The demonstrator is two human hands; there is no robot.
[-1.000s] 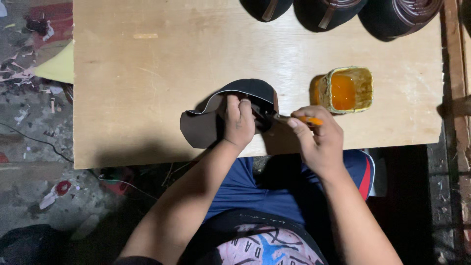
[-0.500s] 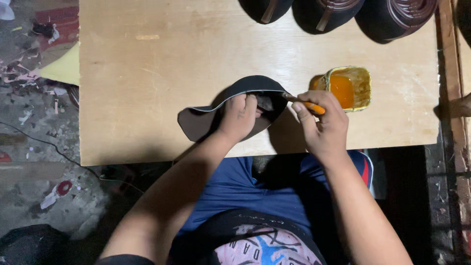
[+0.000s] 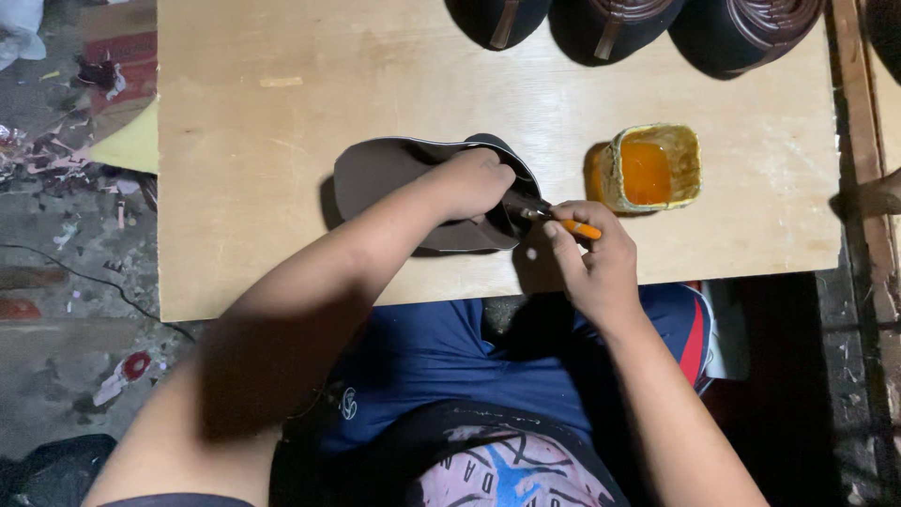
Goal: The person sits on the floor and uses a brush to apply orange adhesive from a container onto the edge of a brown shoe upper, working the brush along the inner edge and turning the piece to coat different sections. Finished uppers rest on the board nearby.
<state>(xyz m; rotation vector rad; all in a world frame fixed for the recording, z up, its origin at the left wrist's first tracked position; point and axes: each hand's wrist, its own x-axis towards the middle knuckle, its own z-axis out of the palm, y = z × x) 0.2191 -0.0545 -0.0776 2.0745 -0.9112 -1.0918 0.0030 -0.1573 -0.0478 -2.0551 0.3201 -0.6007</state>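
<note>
Pale plywood tabletop point(image 3: 282, 141) across the upper frame; three dark rounded shoe forms point(image 3: 619, 23) lined along its top edge. At centre, dark brown shoe upper point(image 3: 375, 174) lying on the board, pressed down under the closed left hand point(image 3: 469, 183). Just right of it, right hand point(image 3: 591, 258) pinching an orange-handled brush point(image 3: 572, 225), tip touching the upper. Upper right, square tub of orange glue point(image 3: 652, 169).
</note>
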